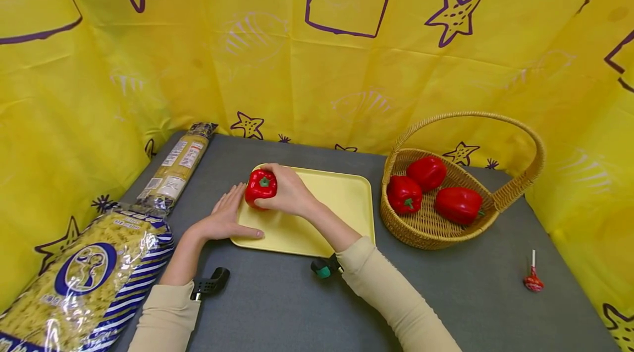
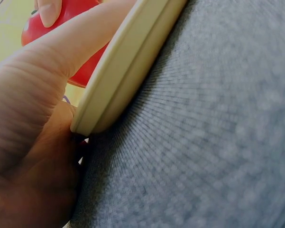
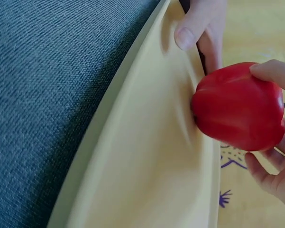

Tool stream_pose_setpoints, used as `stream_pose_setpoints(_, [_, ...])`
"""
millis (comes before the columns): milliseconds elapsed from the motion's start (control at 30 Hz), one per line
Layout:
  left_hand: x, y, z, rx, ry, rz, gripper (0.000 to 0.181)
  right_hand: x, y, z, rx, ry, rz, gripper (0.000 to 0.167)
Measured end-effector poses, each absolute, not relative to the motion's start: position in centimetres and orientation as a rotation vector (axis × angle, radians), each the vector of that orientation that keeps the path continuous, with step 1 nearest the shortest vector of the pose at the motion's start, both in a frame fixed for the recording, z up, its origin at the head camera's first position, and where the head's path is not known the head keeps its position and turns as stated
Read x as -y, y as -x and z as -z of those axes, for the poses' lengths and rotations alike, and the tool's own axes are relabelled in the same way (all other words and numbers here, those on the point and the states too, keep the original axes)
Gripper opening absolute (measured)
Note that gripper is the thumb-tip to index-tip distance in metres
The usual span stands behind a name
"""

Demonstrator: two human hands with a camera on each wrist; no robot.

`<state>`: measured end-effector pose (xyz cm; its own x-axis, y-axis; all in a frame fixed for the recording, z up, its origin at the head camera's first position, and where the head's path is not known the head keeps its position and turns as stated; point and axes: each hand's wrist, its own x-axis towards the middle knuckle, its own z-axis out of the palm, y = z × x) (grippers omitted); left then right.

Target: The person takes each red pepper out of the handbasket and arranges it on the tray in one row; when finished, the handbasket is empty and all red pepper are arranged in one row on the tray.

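A red bell pepper (image 1: 257, 191) with a green stem is gripped by my right hand (image 1: 291, 193), thumb and fingers on opposite sides of it. It stands stem up at the left end of a pale yellow tray (image 1: 329, 190); in the right wrist view the pepper's (image 3: 239, 107) base meets or nearly meets the tray surface. My left hand (image 1: 224, 221) lies at the tray's left edge, its fingers straight along the outside. Its thumb (image 2: 71, 45) reaches over the rim onto the tray, close to the pepper.
To the right of the tray stands a wicker basket (image 1: 431, 239) with a tall handle, holding 3 red bell peppers. A lollipop (image 1: 533, 278) lies at far right. Along the left lie a large bag of pasta (image 1: 94, 275) and a long pasta packet (image 1: 178, 168). Yellow cloth (image 1: 317, 82) surrounds the grey table.
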<state>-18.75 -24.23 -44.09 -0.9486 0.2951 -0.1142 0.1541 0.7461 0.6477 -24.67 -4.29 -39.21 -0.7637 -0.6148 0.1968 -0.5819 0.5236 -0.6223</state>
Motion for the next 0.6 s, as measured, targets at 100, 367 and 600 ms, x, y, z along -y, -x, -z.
stream_pose_setpoints(100, [24.23, 18.76, 44.09, -2.736, -0.361, -1.001, 0.125, 4.43, 24.72, 39.29, -2.685, 1.113, 1.077, 0.071])
stream_pose_setpoints(367, [24.21, 18.85, 44.2, -2.718, -0.335, -1.002, 0.126, 4.42, 24.7, 39.49, -2.697, 1.186, 1.032, 0.074])
stream_pose_setpoints(600, [24.26, 18.78, 44.26, -2.704, -0.322, -1.003, 0.125, 4.32, 24.47, 39.52, -2.704, 1.186, 1.017, 0.078])
